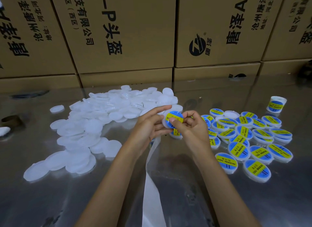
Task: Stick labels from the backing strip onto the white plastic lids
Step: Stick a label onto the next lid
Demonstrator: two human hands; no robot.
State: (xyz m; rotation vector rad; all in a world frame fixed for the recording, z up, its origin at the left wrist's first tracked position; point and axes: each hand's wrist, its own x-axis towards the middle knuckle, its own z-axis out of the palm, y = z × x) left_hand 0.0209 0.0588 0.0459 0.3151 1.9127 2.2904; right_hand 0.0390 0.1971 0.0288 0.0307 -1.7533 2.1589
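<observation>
Packing warehouse: stacked printed cartons [121, 32], steel worktable [50, 201].

Held lid [172, 123]: white plastic disc, tilted face toward the camera, sitting above the centre of the work area. A round blue label with a yellow band [174, 117] is covering its face. Unlabelled white lids [94, 125] are lying in a loose overlapping heap from 9 to 11 o'clock of it. Labelled lids [249, 142] are lying label-up, overlapping, from 2 to 5 o'clock. White backing strip [152, 184] is trailing from below the held lid toward 6 o'clock.
</observation>
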